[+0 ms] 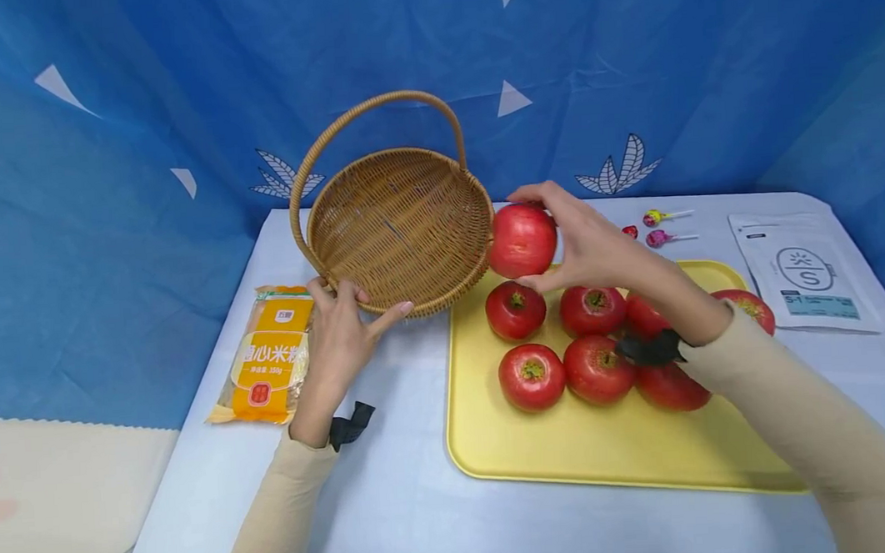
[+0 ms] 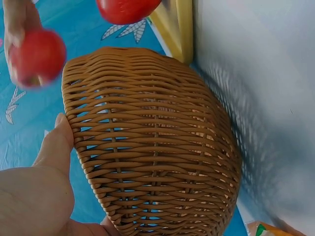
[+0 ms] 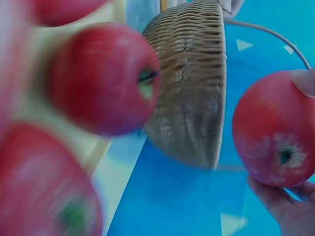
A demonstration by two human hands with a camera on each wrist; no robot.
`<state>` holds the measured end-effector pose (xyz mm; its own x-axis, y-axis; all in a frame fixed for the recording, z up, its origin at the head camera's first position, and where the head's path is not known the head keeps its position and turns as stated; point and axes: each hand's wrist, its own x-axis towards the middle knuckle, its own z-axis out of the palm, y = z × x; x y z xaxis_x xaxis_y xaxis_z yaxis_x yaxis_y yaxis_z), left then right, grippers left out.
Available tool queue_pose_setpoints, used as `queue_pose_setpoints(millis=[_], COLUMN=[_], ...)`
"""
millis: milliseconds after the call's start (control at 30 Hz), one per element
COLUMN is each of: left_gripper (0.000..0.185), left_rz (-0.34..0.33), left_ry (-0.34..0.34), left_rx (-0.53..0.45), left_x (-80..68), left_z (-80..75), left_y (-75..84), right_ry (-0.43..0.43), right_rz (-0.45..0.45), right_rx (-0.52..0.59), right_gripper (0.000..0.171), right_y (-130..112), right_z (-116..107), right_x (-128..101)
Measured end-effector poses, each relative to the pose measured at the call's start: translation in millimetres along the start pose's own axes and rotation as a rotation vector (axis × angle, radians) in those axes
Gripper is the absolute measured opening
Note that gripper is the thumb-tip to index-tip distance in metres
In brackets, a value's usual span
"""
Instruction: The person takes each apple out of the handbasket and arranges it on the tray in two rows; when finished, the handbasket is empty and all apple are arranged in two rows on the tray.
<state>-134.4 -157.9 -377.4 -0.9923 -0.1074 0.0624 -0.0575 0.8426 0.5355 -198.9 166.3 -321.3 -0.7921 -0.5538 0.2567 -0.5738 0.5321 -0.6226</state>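
A round wicker basket [image 1: 402, 224] with a hoop handle stands tipped up on the table, its inside facing me and holding nothing. My left hand [image 1: 354, 306] grips its near rim, thumb against the woven outside [image 2: 152, 147]. My right hand [image 1: 553, 237] holds a red apple [image 1: 521, 239] in the air just beside the basket's right rim, above the far left corner of the yellow tray [image 1: 572, 453]. In the right wrist view the held apple [image 3: 273, 130] sits in my fingers [image 3: 280, 206], a short gap from the basket [image 3: 189, 83]. Several more red apples [image 1: 532, 376] lie on the tray.
An orange packet of rice noodles [image 1: 270, 356] lies left of my left hand. Behind the tray lie three lollipops [image 1: 662, 237], and a white pouch [image 1: 803, 274] is at the right. Blue cloth walls close in the back and sides of the table.
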Motion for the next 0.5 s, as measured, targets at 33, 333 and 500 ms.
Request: queue_pose_setpoints(millis=[33,333,500], left_gripper=[0.068,0.068,0.068], left_rz=[0.001,0.007,0.012], left_ry=[0.000,0.010,0.011], left_rx=[-0.001,0.000,-0.001], left_x=[-0.1,-0.2,0.3], left_z=[0.3,1.3,1.5], left_y=[0.1,0.2,0.0], right_ry=[0.016,0.186,0.270], right_rz=[0.033,0.416,0.562], right_rx=[-0.011,-0.066,-0.112], right_gripper=[0.092,0.101,0.108], right_y=[2,33,46], right_z=[-6,-44,-43], right_x=[-14,-147,-215])
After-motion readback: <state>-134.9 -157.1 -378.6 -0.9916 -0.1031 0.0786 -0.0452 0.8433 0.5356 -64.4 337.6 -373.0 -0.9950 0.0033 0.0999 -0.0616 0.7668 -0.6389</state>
